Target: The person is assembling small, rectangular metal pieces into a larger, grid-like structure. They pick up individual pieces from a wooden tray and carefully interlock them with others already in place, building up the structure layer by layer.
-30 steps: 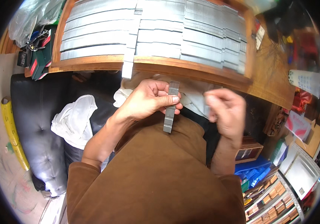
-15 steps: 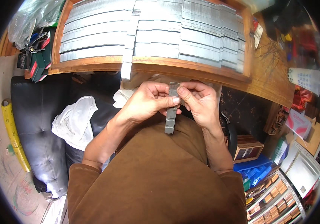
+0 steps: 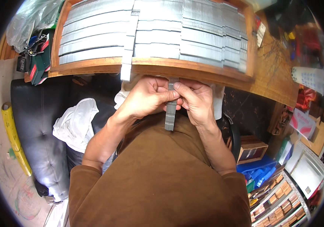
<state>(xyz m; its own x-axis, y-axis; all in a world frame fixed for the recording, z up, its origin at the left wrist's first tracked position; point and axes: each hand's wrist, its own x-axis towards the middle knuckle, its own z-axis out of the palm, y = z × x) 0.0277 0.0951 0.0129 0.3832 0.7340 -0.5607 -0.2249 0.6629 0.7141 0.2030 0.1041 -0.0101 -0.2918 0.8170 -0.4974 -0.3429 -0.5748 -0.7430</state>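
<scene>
My left hand (image 3: 147,97) and my right hand (image 3: 197,101) meet just below the front edge of a wooden tray (image 3: 90,68). Between them is a narrow grey strip of small stacked, metal-looking pieces (image 3: 169,117), its lower end hanging free toward my shirt. The left thumb presses across the strip's middle, while the right thumb and fingers pinch its upper part. Fingers hide some of the strip. Rows of silvery-grey pieces (image 3: 156,38) fill the tray. A separate light grey strip (image 3: 126,70) lies across those rows and sticks out over the front rim.
The tray rests on a wooden table (image 3: 273,81). At left are a black padded seat (image 3: 37,132), a white cloth (image 3: 77,121) and a yellow tube (image 3: 13,138). A patterned cup (image 3: 307,78) stands at right, above racks of small brown pieces (image 3: 281,212).
Both hands have moved slightly up toward the tray, carrying the grey strip. The right hand has also shifted a little left, closer to the left hand.
</scene>
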